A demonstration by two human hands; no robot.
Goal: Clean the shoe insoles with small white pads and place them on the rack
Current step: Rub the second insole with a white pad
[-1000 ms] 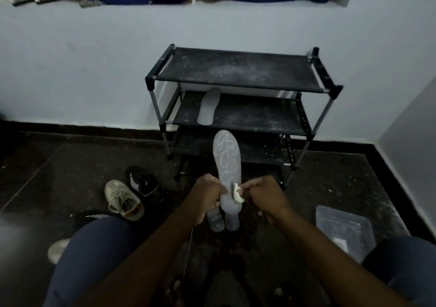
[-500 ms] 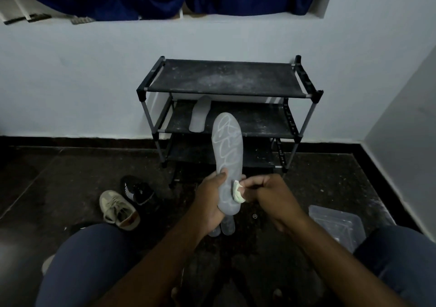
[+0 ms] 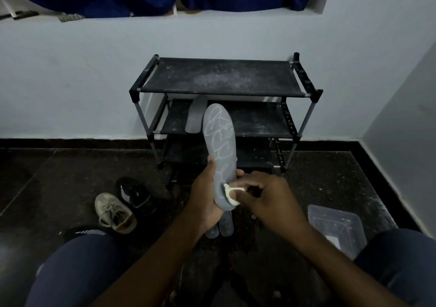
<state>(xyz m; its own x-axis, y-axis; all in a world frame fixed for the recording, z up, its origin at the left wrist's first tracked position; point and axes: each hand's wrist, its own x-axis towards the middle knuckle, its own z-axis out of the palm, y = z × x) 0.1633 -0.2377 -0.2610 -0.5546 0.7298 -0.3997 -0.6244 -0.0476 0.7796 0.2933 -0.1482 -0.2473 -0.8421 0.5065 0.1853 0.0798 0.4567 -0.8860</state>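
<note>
Left hand [image 3: 205, 197] grips the grey insole [image 3: 220, 151] upright by its heel; right hand [image 3: 266, 197] pinches a small white pad [image 3: 230, 194] against it. Behind, the black rack [image 3: 221, 76] holds another insole [image 3: 195, 114] on its middle shelf.

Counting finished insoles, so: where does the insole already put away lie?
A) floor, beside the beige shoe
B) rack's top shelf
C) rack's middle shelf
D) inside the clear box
C: one insole lies on the middle shelf of the rack, behind the patterned insole that the left hand grips while the right hand presses a pad on it.
</note>
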